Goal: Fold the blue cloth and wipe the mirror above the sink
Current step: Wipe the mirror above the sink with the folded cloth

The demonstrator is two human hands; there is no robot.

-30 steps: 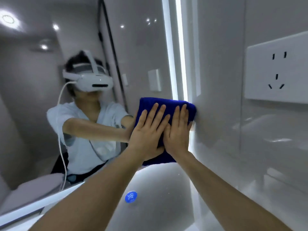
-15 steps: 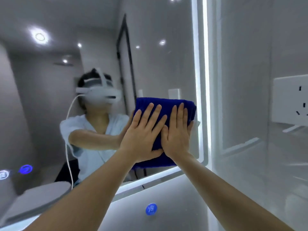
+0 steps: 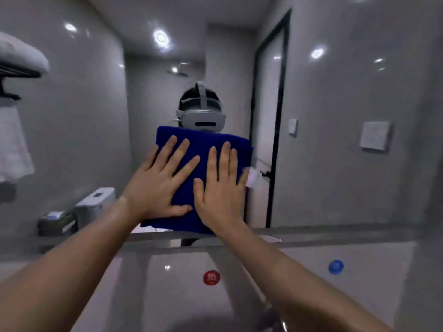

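Observation:
A folded blue cloth (image 3: 206, 144) lies flat against the mirror (image 3: 335, 104), near the mirror's lower edge and about midway across. My left hand (image 3: 160, 183) presses on the cloth's left half with fingers spread. Beside it, my right hand (image 3: 220, 185) presses flat on the right half, thumb touching the left hand. Both palms pin the cloth to the glass. The cloth hides most of the reflected person; only the headset shows above it.
Below the mirror is a glossy grey wall strip (image 3: 263, 259) with a red round sticker (image 3: 211, 277) and a blue one (image 3: 335, 266). The mirror reflects a toilet (image 3: 96, 202), a towel rack (image 3: 19, 68) at upper left and a black-framed door (image 3: 271, 116).
Both hands have slid the cloth leftward along the mirror, away from its lit right edge and the wall socket. The view has turned left with them; the red sticker has come into sight.

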